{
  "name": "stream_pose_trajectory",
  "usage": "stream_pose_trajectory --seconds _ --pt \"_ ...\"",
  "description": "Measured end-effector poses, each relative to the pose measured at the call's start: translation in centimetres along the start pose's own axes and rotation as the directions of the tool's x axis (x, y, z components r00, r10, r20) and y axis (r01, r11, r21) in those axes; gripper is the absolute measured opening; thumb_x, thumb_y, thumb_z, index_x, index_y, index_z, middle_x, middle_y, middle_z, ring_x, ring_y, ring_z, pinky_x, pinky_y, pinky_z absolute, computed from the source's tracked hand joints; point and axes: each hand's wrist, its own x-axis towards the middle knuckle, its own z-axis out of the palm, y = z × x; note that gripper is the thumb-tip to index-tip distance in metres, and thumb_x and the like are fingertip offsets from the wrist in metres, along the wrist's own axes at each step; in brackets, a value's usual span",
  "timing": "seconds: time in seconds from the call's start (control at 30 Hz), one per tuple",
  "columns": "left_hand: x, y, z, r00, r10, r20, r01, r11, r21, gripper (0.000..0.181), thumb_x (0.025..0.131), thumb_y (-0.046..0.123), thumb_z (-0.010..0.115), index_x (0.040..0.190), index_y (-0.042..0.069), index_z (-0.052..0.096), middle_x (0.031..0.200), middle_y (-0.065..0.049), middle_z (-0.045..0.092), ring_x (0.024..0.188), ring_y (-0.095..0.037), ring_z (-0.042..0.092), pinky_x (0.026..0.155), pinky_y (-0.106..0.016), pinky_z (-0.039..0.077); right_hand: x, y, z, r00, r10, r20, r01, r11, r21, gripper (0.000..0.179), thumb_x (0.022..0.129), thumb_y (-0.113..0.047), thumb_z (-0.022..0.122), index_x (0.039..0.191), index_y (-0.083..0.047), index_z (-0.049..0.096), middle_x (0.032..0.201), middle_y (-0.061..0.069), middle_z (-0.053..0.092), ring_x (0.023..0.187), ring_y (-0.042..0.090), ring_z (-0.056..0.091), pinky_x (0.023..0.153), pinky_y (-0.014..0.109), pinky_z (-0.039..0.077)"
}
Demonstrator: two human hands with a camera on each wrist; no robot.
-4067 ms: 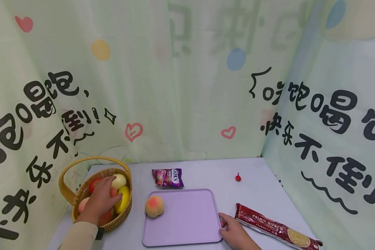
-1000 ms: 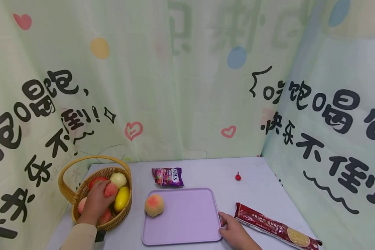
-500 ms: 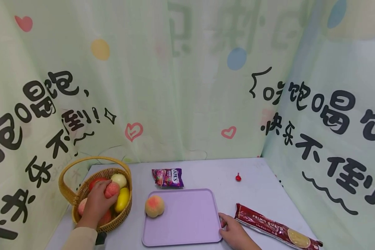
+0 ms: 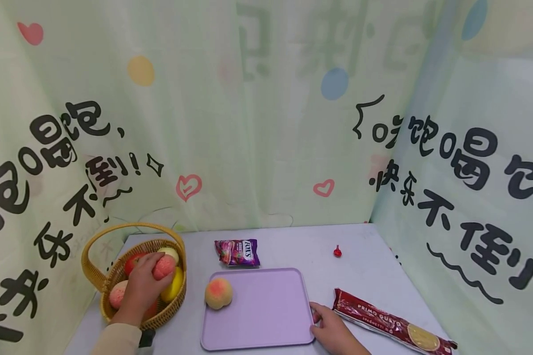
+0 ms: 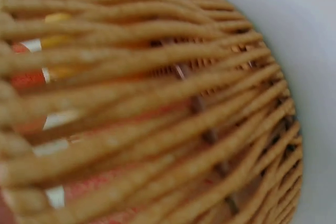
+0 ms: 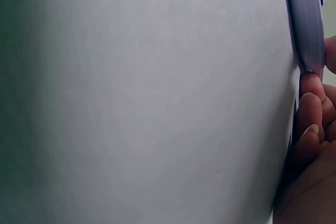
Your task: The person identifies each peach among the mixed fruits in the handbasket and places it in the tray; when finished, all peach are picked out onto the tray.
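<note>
In the head view my left hand (image 4: 143, 283) is over the wicker basket (image 4: 177, 308) and grips a round pink fruit (image 4: 164, 266) between thumb and fingers. Around it in the basket show a red fruit (image 4: 133, 264), a pale round one (image 4: 169, 253), a yellow one (image 4: 172, 286) and another pink one (image 4: 117, 295), the hand covering part of the pile. My right hand (image 4: 330, 328) pinches the right edge of the lilac tray (image 4: 266, 310); the right wrist view has its fingers (image 6: 310, 114) curled at the rim. A peach (image 4: 218, 293) sits on the tray's left side.
Behind the tray lies a purple snack packet (image 4: 237, 252). A small red item (image 4: 337, 251) stands farther right on the white table (image 4: 288, 246). A long dark-red spaghetti packet (image 4: 393, 320) lies right of my right hand. The basket's tall handle (image 4: 133, 225) arches behind the fruit.
My left hand, earlier reaching down among the fruit, now holds the pink fruit and has shifted slightly right, over the pale and yellow fruit. The right hand stays on the tray edge.
</note>
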Motion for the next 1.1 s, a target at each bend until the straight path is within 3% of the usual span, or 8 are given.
stream_pose_trajectory --seconds 0.27,0.6,0.87,1.1 --pt "-0.2 1.3 0.3 1.0 0.024 0.005 -0.024 1.0 -0.018 0.064 0.086 0.023 0.083 0.14 0.003 0.057 0.145 -0.026 0.051 0.13 -0.048 0.05 0.1 -0.066 0.051 0.0 -0.1 0.0 1.0 0.004 0.0 -0.004 1.0 0.003 0.064 0.09 -0.009 0.069 0.147 0.008 0.046 0.097 0.004 0.057 0.08 0.019 0.05 0.059 0.027 0.046" --pt "-0.6 1.4 0.9 1.0 0.023 0.001 -0.023 1.0 -0.014 0.064 0.085 0.026 0.084 0.139 0.004 0.057 0.142 -0.022 0.054 0.129 -0.043 0.052 0.101 -0.066 0.05 0.1 0.4 -0.1 0.999 -0.052 -0.002 0.052 0.999 -0.015 0.064 0.089 -0.008 0.069 0.146 0.01 0.046 0.096 0.003 0.056 0.079 0.019 0.049 0.058 0.026 0.042" --pt "-1.0 1.8 1.0 0.999 0.04 -0.023 -0.04 0.999 -0.019 0.064 0.082 0.024 0.086 0.136 0.006 0.059 0.139 -0.019 0.057 0.125 -0.04 0.055 0.097 -0.063 0.054 0.1 0.3 -0.1 0.999 -0.039 0.001 0.039 0.999 -0.001 0.065 0.089 -0.008 0.069 0.147 0.009 0.046 0.096 0.003 0.057 0.08 0.02 0.05 0.058 0.027 0.043" --pt "-1.3 3.3 1.0 0.995 0.087 -0.051 -0.09 0.995 -0.05 0.06 0.081 0.026 0.088 0.133 0.007 0.062 0.133 -0.014 0.061 0.117 -0.034 0.059 0.093 -0.06 0.057 0.0 0.2 -0.1 1.0 -0.029 0.009 0.029 0.999 0.014 0.064 0.09 -0.007 0.069 0.148 0.009 0.045 0.097 0.004 0.057 0.081 0.02 0.05 0.06 0.027 0.045"
